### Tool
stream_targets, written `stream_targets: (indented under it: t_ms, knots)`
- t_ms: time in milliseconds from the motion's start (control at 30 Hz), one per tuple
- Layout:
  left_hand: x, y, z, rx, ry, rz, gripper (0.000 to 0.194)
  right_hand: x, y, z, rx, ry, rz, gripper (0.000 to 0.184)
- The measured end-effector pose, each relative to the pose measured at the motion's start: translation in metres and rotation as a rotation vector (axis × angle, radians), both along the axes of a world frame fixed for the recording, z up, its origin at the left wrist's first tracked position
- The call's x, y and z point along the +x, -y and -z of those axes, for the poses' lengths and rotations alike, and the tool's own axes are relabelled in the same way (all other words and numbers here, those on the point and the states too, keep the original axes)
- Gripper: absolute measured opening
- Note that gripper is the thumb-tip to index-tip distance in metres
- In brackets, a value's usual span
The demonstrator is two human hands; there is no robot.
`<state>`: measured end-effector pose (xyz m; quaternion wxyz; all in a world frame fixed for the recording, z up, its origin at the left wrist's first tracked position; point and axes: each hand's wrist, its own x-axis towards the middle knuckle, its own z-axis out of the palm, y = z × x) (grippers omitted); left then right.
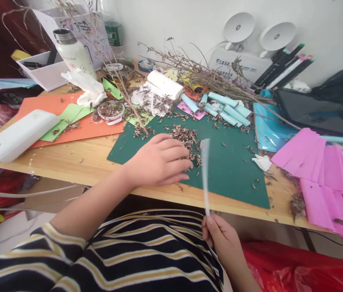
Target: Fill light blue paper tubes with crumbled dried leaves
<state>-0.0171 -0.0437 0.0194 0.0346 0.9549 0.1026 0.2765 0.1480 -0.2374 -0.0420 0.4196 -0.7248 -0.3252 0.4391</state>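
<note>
My left hand (162, 160) lies palm down over the near-left part of the green cutting mat (229, 166), its fingers stretched out. Its fingertips are at the edge of a heap of dry, crumbled brown leaves (186, 136). Lower down, at the table's front edge, my right hand (221, 233) pinches one end of a narrow, translucent whitish strip (205, 178). The strip stands up from the fingers, slightly blurred, with its upper end beside the leaf heap. Whether it is a ruler or a piece of film I cannot tell.
Light-blue paper rolls (229, 109) and dry twigs (189, 67) lie behind the mat. Pink paper sheets (320, 174) overhang the right edge. At left are a white power bank (19, 136), orange paper (98, 136) and an uncapped white bottle (75, 52).
</note>
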Motion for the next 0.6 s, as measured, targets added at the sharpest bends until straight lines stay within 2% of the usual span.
stream_targets:
  t_ms: [67, 133, 167, 200, 267, 300, 400, 467, 533, 600]
  knots:
    - [-0.01, 0.029, 0.002, -0.16, 0.12, 0.062, 0.021, -0.001, 0.001, 0.001, 0.002, -0.022, 0.0, 0.036]
    - [-0.022, 0.059, 0.01, -0.403, 0.144, 0.362, 0.023, 0.001, 0.005, 0.0, 0.081, -0.038, 0.066, 0.033]
    - [-0.027, 0.073, 0.016, -0.538, 0.098, 0.456, 0.026, 0.002, 0.008, 0.0, 0.129, -0.045, 0.099, 0.031]
    - [-0.032, 0.084, 0.024, -0.684, 0.031, 0.456, 0.031, 0.003, 0.01, -0.001, 0.171, -0.051, 0.126, 0.03]
    - [-0.038, 0.098, 0.042, -0.984, -0.107, 0.354, 0.044, 0.005, 0.009, 0.001, 0.218, -0.044, 0.153, 0.028]
    - [-0.039, 0.101, 0.051, -1.059, -0.192, 0.314, 0.047, 0.006, 0.007, 0.003, 0.215, -0.028, 0.152, 0.028]
    - [-0.035, 0.096, 0.073, -1.056, -0.391, 0.272, 0.049, 0.007, -0.003, 0.009, 0.095, 0.066, 0.058, 0.031]
    - [-0.03, 0.09, 0.08, -1.015, -0.461, 0.222, 0.049, 0.008, -0.006, 0.011, 0.018, 0.139, -0.033, 0.034]
    - [-0.025, 0.086, 0.084, -1.015, -0.531, 0.139, 0.05, 0.01, 0.0, 0.011, 0.025, 0.21, -0.061, 0.036]
    - [-0.02, 0.085, 0.087, -1.041, -0.59, 0.081, 0.054, 0.013, 0.012, 0.009, 0.121, 0.262, -0.016, 0.035]
